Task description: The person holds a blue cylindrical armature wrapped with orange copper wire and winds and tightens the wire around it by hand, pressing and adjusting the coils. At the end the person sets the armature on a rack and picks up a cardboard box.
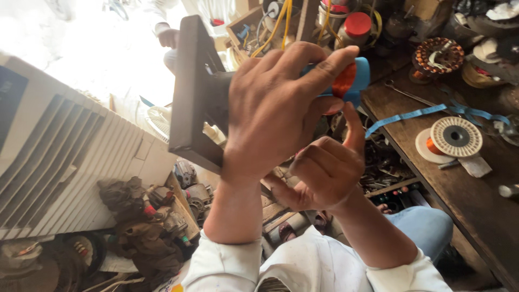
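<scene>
Left hand: your left hand (pixel 275 108) clamps the coil (pixel 346 81), upper centre.
Right hand: your right hand (pixel 324 170) sits just below, loosely curled, thumb up.
Coil axis: left-right, toward the frame (pixel 189 92).

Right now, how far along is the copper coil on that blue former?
Done so far: the blue plastic former already carries an orange copper winding. In hand: the left hand grips the former, mounted on a dark square frame, while the right hand sits just below with its thumb raised toward the coil. Left: I cannot tell how full the coil is. A white spool of copper wire lies on the wooden bench.
</scene>
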The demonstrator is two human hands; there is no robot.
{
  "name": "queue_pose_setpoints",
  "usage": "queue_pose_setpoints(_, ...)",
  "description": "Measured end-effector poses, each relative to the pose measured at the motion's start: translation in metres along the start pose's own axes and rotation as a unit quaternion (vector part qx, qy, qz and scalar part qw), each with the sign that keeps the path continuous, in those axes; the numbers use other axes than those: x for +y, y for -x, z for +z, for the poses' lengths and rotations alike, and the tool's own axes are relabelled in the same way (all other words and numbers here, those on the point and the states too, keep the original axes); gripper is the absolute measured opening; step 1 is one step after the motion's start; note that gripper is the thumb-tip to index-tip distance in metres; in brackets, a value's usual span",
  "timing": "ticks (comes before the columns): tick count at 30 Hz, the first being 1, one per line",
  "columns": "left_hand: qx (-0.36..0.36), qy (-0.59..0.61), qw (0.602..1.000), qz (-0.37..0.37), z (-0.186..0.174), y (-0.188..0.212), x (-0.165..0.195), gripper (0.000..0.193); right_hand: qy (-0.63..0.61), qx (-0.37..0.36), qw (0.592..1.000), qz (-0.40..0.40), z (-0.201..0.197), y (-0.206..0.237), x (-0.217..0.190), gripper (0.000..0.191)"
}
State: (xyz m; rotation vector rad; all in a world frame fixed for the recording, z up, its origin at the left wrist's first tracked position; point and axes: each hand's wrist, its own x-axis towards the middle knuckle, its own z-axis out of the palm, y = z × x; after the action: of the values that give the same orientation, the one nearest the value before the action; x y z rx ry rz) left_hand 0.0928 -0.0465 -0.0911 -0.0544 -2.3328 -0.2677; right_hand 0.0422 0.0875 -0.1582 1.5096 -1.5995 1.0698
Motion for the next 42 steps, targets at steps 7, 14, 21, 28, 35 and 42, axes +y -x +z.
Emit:
queue_pose_setpoints(7, 0.028, 0.011, 1.000, 0.005, 0.003, -0.001, 0.002, 0.053, 0.027, -0.018, 0.999, -0.002, -0.001, -0.004, 0.004, 0.042)
queue_pose_setpoints(14, 0.027, 0.002, 1.000, 0.007, 0.003, -0.003, 0.003, 0.049, 0.019, -0.046, 0.999, -0.003, -0.015, -0.015, 0.011, 0.041)
queue_pose_setpoints(21, 0.013, -0.005, 1.000, 0.014, 0.007, -0.004, 0.007, 0.050, -0.122, -0.016, 0.991, -0.044, -0.018, -0.011, 0.039, 0.041)
queue_pose_setpoints(28, -0.004, 0.017, 1.000, 0.012, 0.004, -0.005, 0.013, 0.038, -0.689, 0.083, 0.712, 0.110, -0.024, 0.002, 0.084, 0.046)
queue_pose_setpoints(35, 0.009, 0.022, 1.000, 0.005, 0.012, -0.007, 0.017, 0.033, -0.208, -0.010, 0.977, 0.041, -0.036, 0.012, 0.068, 0.035)
queue_pose_setpoints(42, 0.005, 0.036, 0.999, 0.007, 0.006, -0.010, 0.016, 0.043, 0.040, 0.066, 0.994, 0.075, -0.041, 0.024, 0.037, 0.024)
